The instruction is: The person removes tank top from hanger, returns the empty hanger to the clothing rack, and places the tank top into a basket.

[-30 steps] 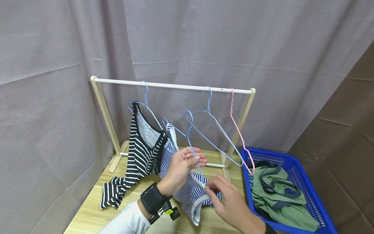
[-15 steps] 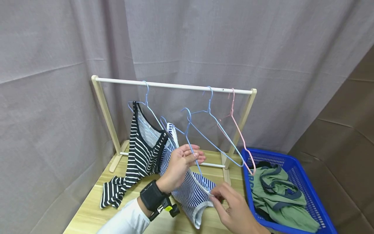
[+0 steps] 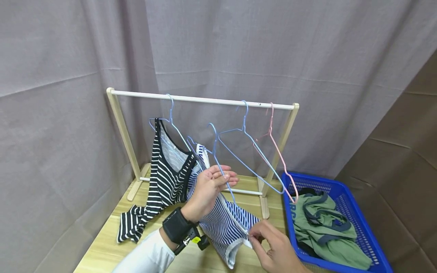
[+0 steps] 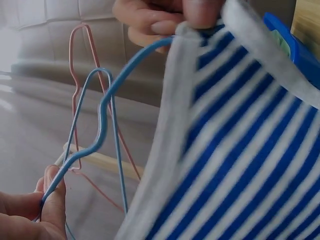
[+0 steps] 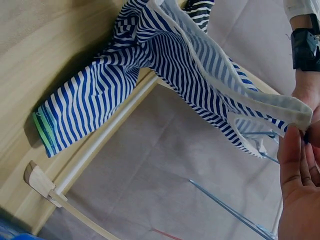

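A blue clothes hanger is pinched between the thumb and fingers of my left hand, just below its hook. From one end of it hangs a blue-and-white striped tank top with white trim. Thumb and forefinger of my right hand pinch the top's trimmed edge at the hanger's other end. In the left wrist view, the hanger's arm runs up to the white trim, and its tip is hidden behind cloth and fingers. The right wrist view shows the tank top draped down toward the table.
A wooden rack carries a black-and-white striped top on a hanger, a bare blue hanger and a pink hanger. At right, a blue basket contains green clothing. Grey curtain stands behind.
My left hand and the hanger have shifted slightly left, with the hook tilting left. My right hand has drawn the tank top's trimmed edge down and right along the hanger's arm.
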Available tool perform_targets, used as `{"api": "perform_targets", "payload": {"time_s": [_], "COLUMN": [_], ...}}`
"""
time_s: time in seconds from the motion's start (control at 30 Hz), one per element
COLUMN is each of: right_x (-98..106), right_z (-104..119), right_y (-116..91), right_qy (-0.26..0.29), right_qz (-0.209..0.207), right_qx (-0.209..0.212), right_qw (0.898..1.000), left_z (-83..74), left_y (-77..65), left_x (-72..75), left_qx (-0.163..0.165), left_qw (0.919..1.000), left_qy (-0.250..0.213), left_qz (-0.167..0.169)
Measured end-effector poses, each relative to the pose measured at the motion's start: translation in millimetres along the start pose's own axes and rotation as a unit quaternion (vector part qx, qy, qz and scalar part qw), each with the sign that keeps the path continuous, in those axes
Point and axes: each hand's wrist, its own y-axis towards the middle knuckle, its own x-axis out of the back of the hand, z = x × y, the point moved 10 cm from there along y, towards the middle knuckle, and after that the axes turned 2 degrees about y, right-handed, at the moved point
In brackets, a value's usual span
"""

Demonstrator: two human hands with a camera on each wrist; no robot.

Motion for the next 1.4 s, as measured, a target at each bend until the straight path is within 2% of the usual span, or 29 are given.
{"api": "perform_targets", "payload": {"time_s": [0.2, 0.33, 0.47, 0.73, 1.0, 1.17, 1.4], "right_x": [-7.5, -10.1, -14.0, -26.2, -45.7, -49.6, -50.1], "right_z": [-1.8, -8.5, -15.8, -34.3, -52.1, -51.5, -51.9], "right_y": [-5.9, -6.8, -4.6, 1.4, 3.1, 3.4, 4.0], "right_qy": [0.007, -0.005, -0.020, -0.041, -0.033, -0.021, -0.043], "right_qz": [0.006, 0.001, 0.000, -0.018, -0.014, -0.010, -0.002], "right_qx": [0.013, -0.008, -0.024, -0.031, -0.036, -0.023, -0.030], "right_qw": [1.000, 1.000, 0.999, 0.999, 0.999, 0.999, 0.999], "left_z": [-4.5, -4.1, -1.0, 6.0, 11.1, 11.5, 10.3], "left_y": [-1.5, -6.6, -13.4, -31.7, -48.1, -51.1, -52.3], "left_x": [-1.0, -6.8, -12.4, -24.9, -34.7, -35.9, -35.8], "left_qx": [0.001, 0.012, 0.021, 0.033, 0.047, 0.045, 0.043], "left_qw": [0.9998, 0.9998, 0.9994, 0.9974, 0.9952, 0.9952, 0.9948], "left_qy": [-0.017, -0.008, -0.010, -0.007, 0.000, 0.001, 0.001], "left_qz": [-0.003, 0.013, 0.027, 0.064, 0.086, 0.087, 0.092]}}
